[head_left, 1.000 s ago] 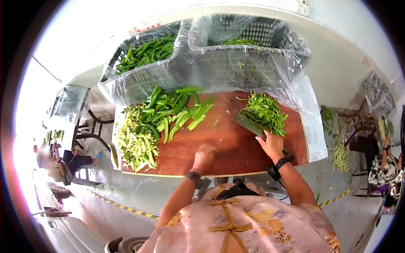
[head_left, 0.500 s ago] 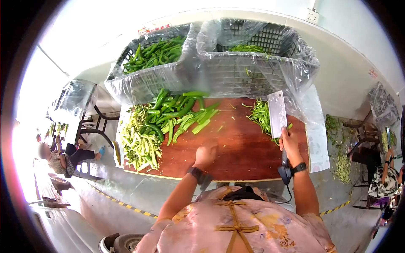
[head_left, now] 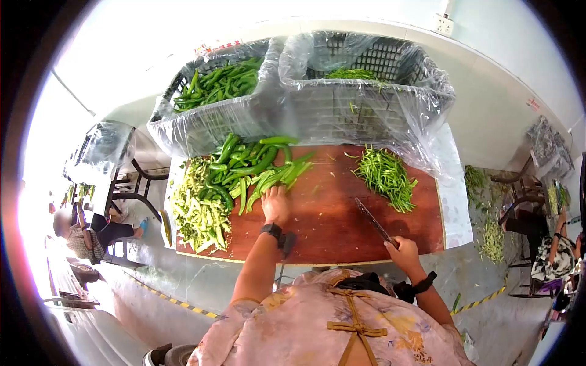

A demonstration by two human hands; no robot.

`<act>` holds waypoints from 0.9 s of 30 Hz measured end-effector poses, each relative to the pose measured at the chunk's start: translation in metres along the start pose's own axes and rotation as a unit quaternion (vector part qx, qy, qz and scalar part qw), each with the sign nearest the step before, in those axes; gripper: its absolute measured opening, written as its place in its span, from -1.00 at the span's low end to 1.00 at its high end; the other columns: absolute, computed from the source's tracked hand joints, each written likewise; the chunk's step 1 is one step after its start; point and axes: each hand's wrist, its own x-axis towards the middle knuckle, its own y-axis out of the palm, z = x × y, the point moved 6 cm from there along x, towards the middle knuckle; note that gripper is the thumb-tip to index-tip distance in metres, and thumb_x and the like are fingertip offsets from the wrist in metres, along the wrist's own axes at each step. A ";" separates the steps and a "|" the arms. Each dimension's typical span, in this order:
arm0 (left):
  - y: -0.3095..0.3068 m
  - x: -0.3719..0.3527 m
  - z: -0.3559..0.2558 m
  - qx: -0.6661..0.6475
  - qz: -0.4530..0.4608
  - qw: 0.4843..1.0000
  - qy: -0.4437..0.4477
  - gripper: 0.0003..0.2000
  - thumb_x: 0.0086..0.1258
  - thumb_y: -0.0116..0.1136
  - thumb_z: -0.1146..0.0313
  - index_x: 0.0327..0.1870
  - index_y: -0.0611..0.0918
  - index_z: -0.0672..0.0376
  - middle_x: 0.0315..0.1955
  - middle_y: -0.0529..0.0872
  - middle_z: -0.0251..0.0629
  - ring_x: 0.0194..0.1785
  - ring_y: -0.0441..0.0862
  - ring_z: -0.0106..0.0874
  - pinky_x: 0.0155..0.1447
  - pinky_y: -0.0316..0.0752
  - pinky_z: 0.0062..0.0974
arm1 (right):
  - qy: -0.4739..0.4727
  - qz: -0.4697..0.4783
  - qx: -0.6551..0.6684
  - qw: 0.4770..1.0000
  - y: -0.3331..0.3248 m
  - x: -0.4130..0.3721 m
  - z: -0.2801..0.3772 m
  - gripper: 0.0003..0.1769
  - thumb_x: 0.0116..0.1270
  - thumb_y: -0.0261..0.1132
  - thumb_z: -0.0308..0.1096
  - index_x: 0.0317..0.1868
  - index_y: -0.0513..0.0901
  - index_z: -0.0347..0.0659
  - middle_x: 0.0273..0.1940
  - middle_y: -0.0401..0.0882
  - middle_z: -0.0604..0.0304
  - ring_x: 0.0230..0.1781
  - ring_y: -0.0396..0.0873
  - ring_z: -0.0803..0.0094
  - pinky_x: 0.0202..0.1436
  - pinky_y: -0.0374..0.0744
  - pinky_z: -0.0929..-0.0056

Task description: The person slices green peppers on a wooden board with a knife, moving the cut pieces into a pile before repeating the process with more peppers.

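Observation:
My left hand (head_left: 276, 202) lies on the halved green peppers (head_left: 278, 175) near the middle of the brown cutting board (head_left: 332, 222), fingers around them. Whole green peppers (head_left: 244, 155) lie just behind, and a heap of pale pepper cores and seeds (head_left: 196, 204) fills the board's left side. My right hand (head_left: 403, 250) grips the handle of a cleaver (head_left: 373, 221), blade edge-on above the board's right front. A pile of thin pepper strips (head_left: 386, 175) sits at the board's right rear.
Two plastic-lined crates stand behind the board: the left crate (head_left: 207, 119) holds whole peppers, the right crate (head_left: 366, 100) holds some cut strips. Seated people are at the far left (head_left: 76, 235) and far right (head_left: 549, 244). Pepper scraps (head_left: 491, 226) litter the floor at right.
My left hand moved forward from the board's front onto the halved peppers. My right hand drew the cleaver back from the strip pile to the board's front right.

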 end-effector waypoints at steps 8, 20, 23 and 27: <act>0.005 -0.009 -0.059 -0.371 0.093 0.920 0.083 -0.73 0.11 0.16 0.46 -0.12 0.64 0.09 -0.30 0.65 -0.08 -0.19 0.60 -0.09 -0.11 0.51 -0.21 | 0.033 -0.015 0.003 0.999 0.003 -0.008 -0.009 -0.66 0.23 0.23 -0.13 -0.27 0.65 -0.29 -0.48 0.58 -0.11 -0.41 0.59 -0.03 -0.33 0.51 0.19; 0.033 -0.054 -0.126 -0.092 0.162 0.928 0.321 -0.68 0.10 0.14 0.36 -0.06 0.62 0.09 -0.12 0.58 -0.19 -0.04 0.47 -0.19 0.00 0.41 -0.28 | 0.038 -0.025 -0.010 0.999 0.008 -0.012 -0.006 -0.66 0.25 0.22 -0.12 -0.26 0.65 -0.26 -0.44 0.59 -0.12 -0.36 0.59 -0.04 -0.26 0.51 0.15; 0.023 -0.076 -0.135 -0.099 0.043 0.939 0.326 -0.60 0.13 0.17 0.29 0.03 0.55 0.14 -0.08 0.55 -0.21 0.00 0.44 -0.24 0.00 0.39 -0.25 | 0.029 -0.034 -0.036 0.998 0.010 -0.012 -0.003 -0.65 0.25 0.22 -0.10 -0.25 0.65 -0.27 -0.44 0.60 -0.12 -0.36 0.59 -0.04 -0.27 0.51 0.13; 0.014 -0.080 -0.141 -0.118 0.071 0.941 0.309 -0.58 0.14 0.18 0.24 0.05 0.52 0.15 -0.08 0.53 -0.21 0.02 0.43 -0.25 0.04 0.38 -0.26 | 0.042 -0.022 -0.098 0.994 0.017 -0.010 -0.007 -0.65 0.27 0.19 -0.11 -0.26 0.62 -0.28 -0.45 0.59 -0.14 -0.36 0.58 -0.08 -0.29 0.50 0.06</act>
